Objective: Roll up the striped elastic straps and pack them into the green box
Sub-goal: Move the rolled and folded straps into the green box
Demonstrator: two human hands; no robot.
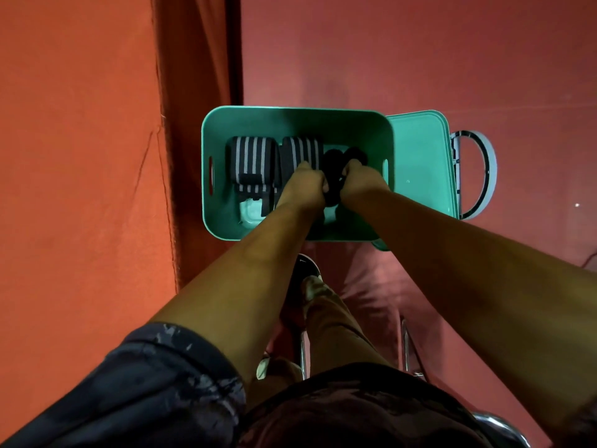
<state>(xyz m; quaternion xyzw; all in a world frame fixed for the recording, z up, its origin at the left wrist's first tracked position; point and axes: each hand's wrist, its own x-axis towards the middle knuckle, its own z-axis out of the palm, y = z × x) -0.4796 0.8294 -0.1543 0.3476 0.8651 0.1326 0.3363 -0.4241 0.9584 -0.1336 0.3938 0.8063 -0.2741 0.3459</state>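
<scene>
Fabric of an orange-red colour [80, 156] is seen left of the rounded green plastic box [290, 124], which stands open on a reddish surface. Inside the box, near its left wall, a rolled black-and-white striped elastic strap [253, 160] is laid. Just right of it, a second striped roll [300, 150] is set close alongside. On both, the stripes run from the box's far wall toward its near wall, so the winding axis is judged to lie along the box's long side. A loose tail of the first roll is pointed at the near wall.

Right of the second roll, the left hand [303, 189] is lowered into the box, its fingers curled and clamped on a dark rolled bundle [334, 169]. The same bundle is gripped from the other side by the right hand [363, 181], fingers likewise curled round it. No stripes can be made out on the bundle; it is judged to be a third strap, held in the box's right part.

Such webbing is expected to be light, soft and springy, apt to unwind once released, so it is best taken across the outer wrap, over the free end. Right of the box, a flat green lid [420, 156] with a looped handle is laid.
</scene>
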